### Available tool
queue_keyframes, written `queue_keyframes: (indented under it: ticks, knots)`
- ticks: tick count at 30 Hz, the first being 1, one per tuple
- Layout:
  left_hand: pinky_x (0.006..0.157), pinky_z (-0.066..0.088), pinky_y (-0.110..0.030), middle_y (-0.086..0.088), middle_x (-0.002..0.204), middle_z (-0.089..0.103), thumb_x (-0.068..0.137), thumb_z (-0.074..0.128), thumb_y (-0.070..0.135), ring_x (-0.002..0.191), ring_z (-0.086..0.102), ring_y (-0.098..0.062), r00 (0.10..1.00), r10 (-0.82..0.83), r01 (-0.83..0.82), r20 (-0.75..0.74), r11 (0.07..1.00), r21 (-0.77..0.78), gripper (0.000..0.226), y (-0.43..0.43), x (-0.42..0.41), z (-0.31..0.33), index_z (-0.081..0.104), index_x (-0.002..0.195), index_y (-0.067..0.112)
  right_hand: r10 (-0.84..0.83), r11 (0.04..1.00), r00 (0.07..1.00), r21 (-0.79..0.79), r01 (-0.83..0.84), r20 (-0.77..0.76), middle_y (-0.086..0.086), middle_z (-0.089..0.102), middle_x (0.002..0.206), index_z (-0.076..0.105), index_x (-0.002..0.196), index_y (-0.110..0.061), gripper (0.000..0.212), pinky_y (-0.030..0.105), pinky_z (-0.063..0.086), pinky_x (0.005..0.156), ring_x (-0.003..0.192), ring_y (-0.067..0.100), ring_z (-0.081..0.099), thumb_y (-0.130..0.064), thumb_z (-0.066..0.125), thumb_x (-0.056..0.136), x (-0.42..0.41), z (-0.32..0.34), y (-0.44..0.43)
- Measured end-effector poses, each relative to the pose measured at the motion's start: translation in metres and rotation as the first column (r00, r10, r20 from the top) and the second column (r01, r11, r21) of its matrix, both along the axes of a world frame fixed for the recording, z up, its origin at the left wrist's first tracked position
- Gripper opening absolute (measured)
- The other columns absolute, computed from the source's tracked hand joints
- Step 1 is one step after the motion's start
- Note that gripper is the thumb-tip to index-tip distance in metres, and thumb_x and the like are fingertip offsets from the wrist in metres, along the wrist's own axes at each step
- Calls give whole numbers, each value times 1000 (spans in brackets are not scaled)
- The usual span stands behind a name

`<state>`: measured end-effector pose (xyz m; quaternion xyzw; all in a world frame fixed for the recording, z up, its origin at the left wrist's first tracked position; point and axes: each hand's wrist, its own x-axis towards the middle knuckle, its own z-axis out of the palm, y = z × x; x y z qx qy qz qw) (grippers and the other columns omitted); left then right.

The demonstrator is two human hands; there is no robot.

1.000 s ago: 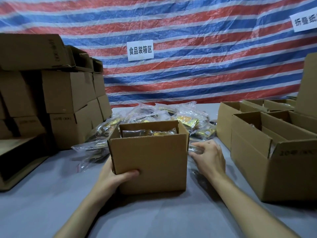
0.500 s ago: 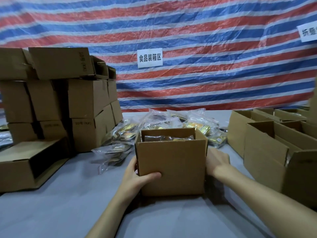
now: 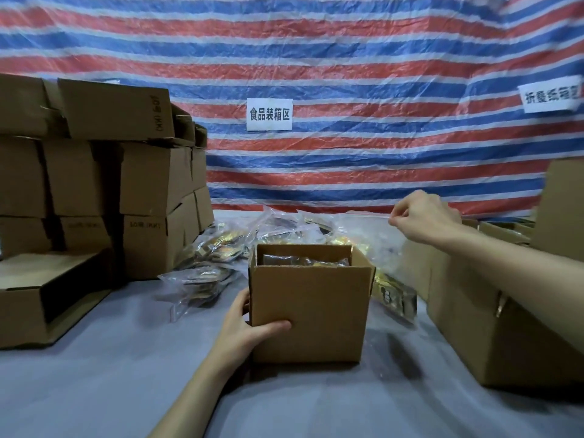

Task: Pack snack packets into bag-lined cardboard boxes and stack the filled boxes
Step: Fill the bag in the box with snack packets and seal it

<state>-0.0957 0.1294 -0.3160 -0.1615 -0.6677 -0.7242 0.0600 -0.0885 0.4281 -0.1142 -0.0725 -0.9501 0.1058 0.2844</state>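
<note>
Toward the front edge of the worktop (image 3: 110, 374), the cardboard box (image 3: 309, 311) stands open, with packed snacks (image 3: 303, 260) showing below its rim. Our left hand (image 3: 243, 327) grips its left front corner, thumb across the front face and fingers round the side. A second ago our right hand (image 3: 423, 221) lay low against the box's right side. Now it is raised toward the right edge, fingers curled, pinching the top of a clear bag (image 3: 373, 245) of snacks that hangs behind the box's right corner. We judge another bagful is going in, so this box is not yet ready for the filled boxes (image 3: 148, 184) stacked at the left edge. Loose snack packets (image 3: 205, 270) lie behind.
</note>
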Motion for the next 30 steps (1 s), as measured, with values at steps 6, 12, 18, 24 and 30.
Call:
queue_keyframes:
  ticks: [6,12,18,24,30]
  knots:
    - [97,56,-49,-11,124,70,41,98,35,115,67,-26,1000,13,-13,19,1000,4,98,-1,-4,-3,59,130,19,14,998,998,-63,-18,-64,2,68,90,67,87,-24,16,51,58,80,84,26,65,-28,59,100,12,24,12]
    - [100,54,-52,-8,122,71,41,98,37,117,66,-25,999,25,-25,23,1000,-8,98,-1,-7,-5,60,130,21,149,987,987,-44,-151,-54,-3,68,89,67,88,-26,13,52,58,82,85,22,67,-32,63,99,24,52,6]
    - [99,54,-52,-10,122,71,40,98,38,117,66,-27,1000,22,-22,12,1000,-2,100,0,-8,-6,59,131,19,251,960,955,-86,-266,-157,0,73,86,69,93,-19,10,53,58,85,81,20,72,-23,62,100,30,87,-1]
    - [95,57,-44,-8,121,72,39,98,41,115,68,-24,1000,22,-22,10,1000,-7,101,-1,-9,-6,60,131,22,311,927,905,-118,-357,-291,1,72,87,69,98,-14,8,46,58,87,91,20,69,-18,62,100,28,108,-10]
    - [98,56,-47,-6,122,72,39,99,42,116,67,-24,1000,26,-25,15,1000,-18,103,-1,-9,-5,60,132,21,364,913,881,-71,-401,-302,0,72,88,71,99,-14,10,39,57,83,82,14,67,-21,63,100,28,120,-26]
